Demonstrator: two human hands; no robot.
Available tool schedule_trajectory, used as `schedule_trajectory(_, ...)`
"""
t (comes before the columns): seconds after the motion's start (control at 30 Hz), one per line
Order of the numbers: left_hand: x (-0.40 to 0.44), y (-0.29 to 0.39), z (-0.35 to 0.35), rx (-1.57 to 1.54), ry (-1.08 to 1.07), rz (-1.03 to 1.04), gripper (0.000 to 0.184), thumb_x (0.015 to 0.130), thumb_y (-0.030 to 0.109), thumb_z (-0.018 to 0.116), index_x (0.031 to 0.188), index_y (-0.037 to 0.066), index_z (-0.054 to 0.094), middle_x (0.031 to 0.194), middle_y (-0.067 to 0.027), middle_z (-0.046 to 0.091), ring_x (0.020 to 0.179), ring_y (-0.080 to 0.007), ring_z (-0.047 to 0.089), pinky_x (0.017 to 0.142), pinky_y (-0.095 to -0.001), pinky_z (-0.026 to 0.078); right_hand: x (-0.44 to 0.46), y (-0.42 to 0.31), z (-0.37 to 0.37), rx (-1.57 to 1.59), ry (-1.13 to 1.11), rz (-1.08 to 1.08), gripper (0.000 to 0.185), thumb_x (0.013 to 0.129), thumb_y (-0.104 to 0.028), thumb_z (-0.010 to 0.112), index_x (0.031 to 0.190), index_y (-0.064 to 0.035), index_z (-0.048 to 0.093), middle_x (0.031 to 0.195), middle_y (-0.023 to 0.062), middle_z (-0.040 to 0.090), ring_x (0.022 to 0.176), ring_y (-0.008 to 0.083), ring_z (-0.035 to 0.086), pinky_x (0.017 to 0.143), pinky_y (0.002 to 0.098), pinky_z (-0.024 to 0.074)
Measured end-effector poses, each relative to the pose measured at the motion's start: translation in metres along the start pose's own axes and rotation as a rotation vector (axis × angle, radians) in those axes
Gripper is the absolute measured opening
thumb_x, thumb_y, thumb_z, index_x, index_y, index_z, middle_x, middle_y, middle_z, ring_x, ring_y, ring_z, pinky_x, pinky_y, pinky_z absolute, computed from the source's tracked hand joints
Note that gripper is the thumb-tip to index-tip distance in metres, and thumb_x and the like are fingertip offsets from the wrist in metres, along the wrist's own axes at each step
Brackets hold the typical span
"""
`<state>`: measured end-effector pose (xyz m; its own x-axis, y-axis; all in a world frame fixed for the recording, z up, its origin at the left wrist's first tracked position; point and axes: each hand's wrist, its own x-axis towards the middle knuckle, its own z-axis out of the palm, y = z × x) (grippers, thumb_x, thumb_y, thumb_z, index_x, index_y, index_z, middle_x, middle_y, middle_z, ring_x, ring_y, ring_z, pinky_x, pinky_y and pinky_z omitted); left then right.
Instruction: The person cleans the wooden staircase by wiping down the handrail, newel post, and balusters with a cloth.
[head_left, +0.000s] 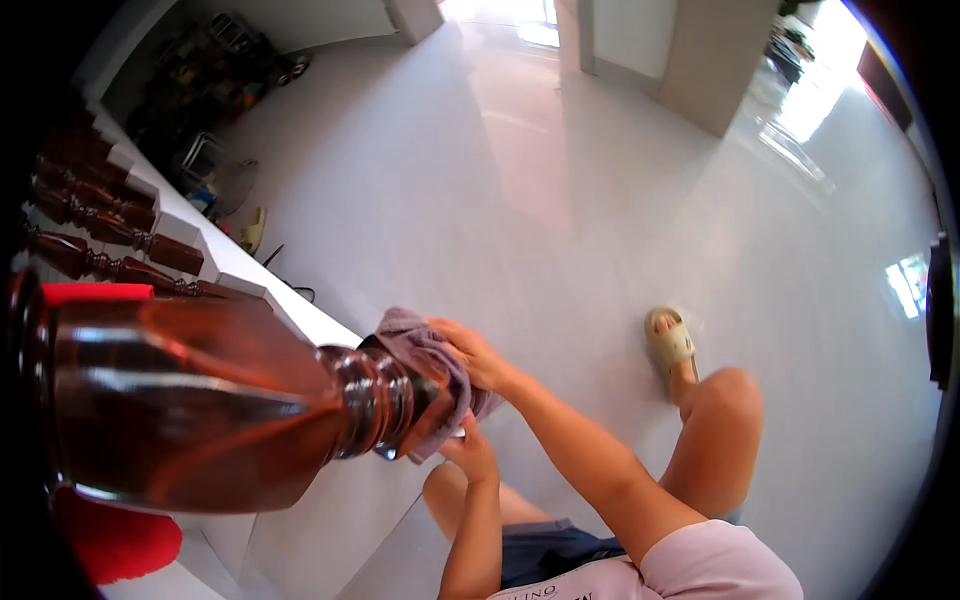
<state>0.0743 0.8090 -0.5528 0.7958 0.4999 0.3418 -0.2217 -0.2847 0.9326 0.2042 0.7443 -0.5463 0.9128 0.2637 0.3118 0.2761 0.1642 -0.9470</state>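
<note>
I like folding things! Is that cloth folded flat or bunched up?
Bunched up: the cloth curls around the wooden post in loose wrinkles.

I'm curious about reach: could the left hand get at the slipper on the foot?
Probably not easily: the left hand is at the cloth, and the right arm crosses between it and the slipper.

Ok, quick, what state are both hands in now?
Left hand: at the purple cloth, fingers partly hidden, grip can't be told.
Right hand: holding the purple cloth against the post.
</note>
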Motion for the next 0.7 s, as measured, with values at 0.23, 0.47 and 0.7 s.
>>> schedule_trajectory(0.23,-0.029,-0.004,0.052,0.184,0.384,-0.093,0.04,0.092,0.01,0.051,0.122,-0.009,0.035,0.132,-0.0215,0.039,0.118,-0.0254,0.043,0.103,-0.0374,0.03,-0.008,0.038,-0.019,0.253,-0.248,0.271,0.032,0.096,-0.019,0.041,0.113,0.0023,0.058,0.119,0.0145,0.057,0.106,0.0233,0.055,0.094,0.0321,0.0404)
schedule_trajectory(0.47,-0.068,-0.024,0.119,0.3,0.716,-0.383,0.025,0.093,0.014,0.048,0.105,-0.007,0.044,0.111,-0.0152,0.048,0.098,-0.0198,0.046,0.089,-0.0333,0.037,-0.089,0.155,-0.031,0.205,0.073,0.597,0.032,0.094,-0.019,0.044,0.108,0.006,0.058,0.119,0.0223,0.056,0.115,0.0326,0.051,0.098,0.0356,0.0369)
schedule_trajectory(0.7,-0.062,-0.058,0.18,0.196,0.974,-0.747,0.024,0.089,0.021,0.055,0.079,0.005,0.04,0.082,-0.0012,0.04,0.077,-0.0094,0.037,0.063,-0.0236,0.033,-0.05,0.23,-0.019,-0.044,-0.213,0.639,0.035,0.095,-0.025,0.041,0.093,0.0045,0.059,0.1,0.0301,0.057,0.09,0.0421,0.056,0.078,0.0464,0.0416)
